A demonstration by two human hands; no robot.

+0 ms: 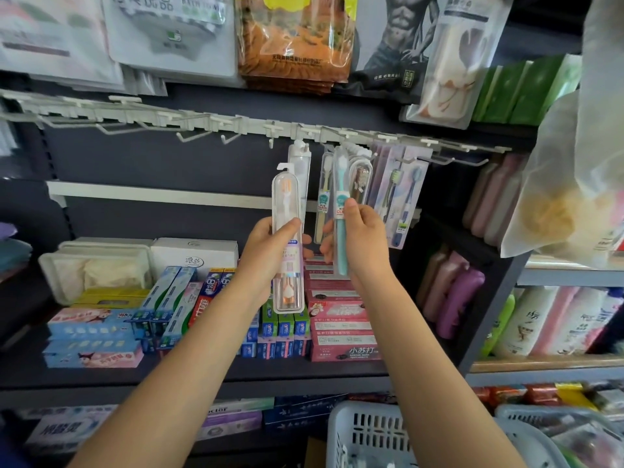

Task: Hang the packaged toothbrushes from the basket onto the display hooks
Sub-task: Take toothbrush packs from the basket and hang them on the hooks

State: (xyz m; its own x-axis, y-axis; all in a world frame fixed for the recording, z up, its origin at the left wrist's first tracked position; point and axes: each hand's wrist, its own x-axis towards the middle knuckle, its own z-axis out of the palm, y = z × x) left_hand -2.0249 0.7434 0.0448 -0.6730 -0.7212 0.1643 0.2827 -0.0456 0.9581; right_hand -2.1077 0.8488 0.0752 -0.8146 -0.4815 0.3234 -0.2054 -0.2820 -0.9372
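My left hand (270, 246) grips a clear-cased toothbrush pack (286, 197) with an orange brush inside, held upright below the white hook rail (236, 125). My right hand (358, 238) pinches a teal toothbrush pack (340, 184), its top up among the packs hanging on the hooks. Several toothbrush packs (401, 194) hang there to the right, and another clear case (299, 160) hangs behind the left pack. The grey-blue basket (368, 430) sits at the bottom, under my right forearm.
Bare hooks (111, 130) run along the rail's left half. Toothpaste boxes (189, 309) fill the shelf below. Packaged goods (293, 38) hang above. Shampoo bottles (452, 295) and a plastic bag (574, 184) are at right. A second basket (557, 430) sits bottom right.
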